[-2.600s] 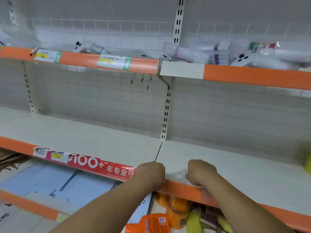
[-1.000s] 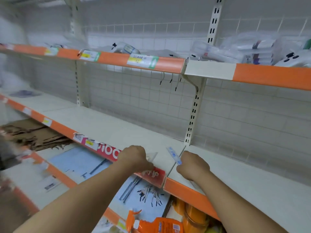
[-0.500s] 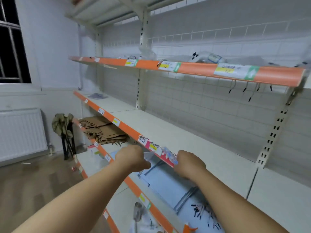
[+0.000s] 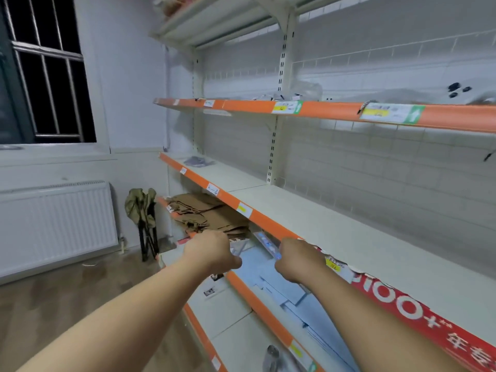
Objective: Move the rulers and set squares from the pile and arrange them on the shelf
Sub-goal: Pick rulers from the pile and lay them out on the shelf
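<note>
- Ruler (image 4: 267, 244): a clear strip with blue print is pinched in the right hand (image 4: 298, 260). It is held in the air just in front of the orange edge of the middle shelf (image 4: 375, 248), with its far end pointed up and to the left.
- The right hand is seen from the back, its fingers curled tight round the ruler's near end.
- A set square (image 4: 239, 248), clear and blurred, is gripped in the left hand (image 4: 212, 251). Only a corner is shown past the knuckles, so its full outline cannot be told.
- The left hand's fingers are curled in around that piece. The hand is held level with the right one, with a gap between them.
- Neither piece is laid on the shelf board; both are held just short of its edge.
- A red banner (image 4: 418, 312) with white print is stuck along the shelf edge beside the right forearm.
- Blue sheets (image 4: 281, 285) are seen on the shelf below, between the hands, and brown cardboard (image 4: 206, 216) is stacked further left.
- An upper shelf (image 4: 335, 114) with price tags is seen above, and blurred packets are laid on it.
- A radiator (image 4: 53, 224), a barred window (image 4: 45, 71) and a folded stool (image 4: 143, 218) are seen at the left.
</note>
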`<state>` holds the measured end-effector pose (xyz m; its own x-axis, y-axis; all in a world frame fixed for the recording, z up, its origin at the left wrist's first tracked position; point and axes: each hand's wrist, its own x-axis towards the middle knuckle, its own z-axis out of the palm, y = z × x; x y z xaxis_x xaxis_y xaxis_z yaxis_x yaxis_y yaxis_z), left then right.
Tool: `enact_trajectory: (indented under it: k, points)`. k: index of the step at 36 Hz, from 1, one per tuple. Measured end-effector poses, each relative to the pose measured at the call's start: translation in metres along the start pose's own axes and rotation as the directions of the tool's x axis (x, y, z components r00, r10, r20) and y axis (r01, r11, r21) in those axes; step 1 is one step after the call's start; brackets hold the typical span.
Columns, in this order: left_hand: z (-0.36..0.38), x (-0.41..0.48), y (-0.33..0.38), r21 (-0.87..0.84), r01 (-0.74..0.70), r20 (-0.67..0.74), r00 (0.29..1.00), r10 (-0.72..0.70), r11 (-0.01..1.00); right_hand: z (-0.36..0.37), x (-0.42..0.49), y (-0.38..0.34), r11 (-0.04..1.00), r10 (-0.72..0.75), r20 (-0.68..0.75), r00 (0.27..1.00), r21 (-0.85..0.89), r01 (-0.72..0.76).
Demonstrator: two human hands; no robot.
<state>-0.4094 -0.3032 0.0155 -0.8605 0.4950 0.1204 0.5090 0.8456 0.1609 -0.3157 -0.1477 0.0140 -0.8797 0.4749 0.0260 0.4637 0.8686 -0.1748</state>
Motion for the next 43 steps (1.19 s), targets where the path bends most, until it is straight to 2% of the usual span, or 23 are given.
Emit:
enact_trajectory:
  k: [13, 17, 33, 39, 43]
  points:
    - [-0.001, 0.092, -0.065, 0.024, 0.114, -0.012, 0.993, -0.114, 0.993, 0.002, 0.107, -0.068, 0.989, -0.128, 0.014, 0.992, -0.067, 0.128]
    - [-0.002, 0.129, -0.071, 0.033, 0.132, -0.017, 0.991, -0.131, 0.991, 0.002, 0.155, -0.076, 0.99, -0.135, -0.02, 0.991, -0.036, 0.135]
    - [-0.002, 0.256, -0.126, 0.049, 0.249, 0.009, 0.968, -0.249, 0.967, 0.011, 0.298, -0.131, 0.969, -0.246, 0.009, 0.969, -0.008, 0.246]
    - [0.001, 0.304, -0.172, 0.024, 0.257, 0.029, 0.966, -0.258, 0.966, 0.027, 0.348, -0.175, 0.967, -0.254, 0.026, 0.967, -0.015, 0.254]
    - [-0.002, 0.341, -0.211, 0.037, 0.212, 0.018, 0.977, -0.212, 0.977, 0.036, 0.384, -0.211, 0.97, -0.24, 0.017, 0.971, -0.031, 0.241]
